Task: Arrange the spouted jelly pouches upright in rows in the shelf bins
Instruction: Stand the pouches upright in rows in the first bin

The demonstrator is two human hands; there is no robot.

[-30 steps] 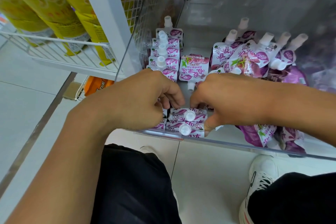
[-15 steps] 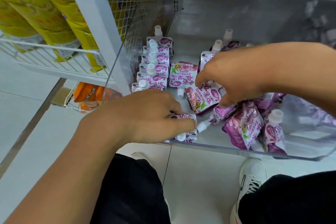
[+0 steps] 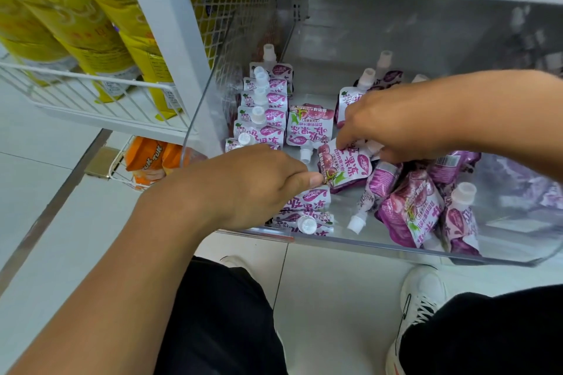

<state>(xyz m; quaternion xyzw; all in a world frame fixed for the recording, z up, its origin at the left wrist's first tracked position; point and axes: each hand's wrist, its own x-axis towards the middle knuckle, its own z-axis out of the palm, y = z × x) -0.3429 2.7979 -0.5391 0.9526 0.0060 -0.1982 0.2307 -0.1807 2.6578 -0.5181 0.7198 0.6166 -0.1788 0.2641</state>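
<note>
Clear plastic bin (image 3: 396, 248), glossy spouted pouches (image 3: 409, 213)

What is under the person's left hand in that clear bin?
Under the left hand stand a few upright pouches at the front of the bin; one white cap shows. The hand covers the rest, so their number cannot be told.

Counted two hands, the left hand (image 3: 243, 183) and the right hand (image 3: 393, 122). Made out roughly six jelly pouches upright in the left row (image 3: 262, 109), two more upright at the front (image 3: 304, 213), several loose in the heap (image 3: 408, 210), exact total unclear. Saw two white shoes (image 3: 420, 298).
</note>
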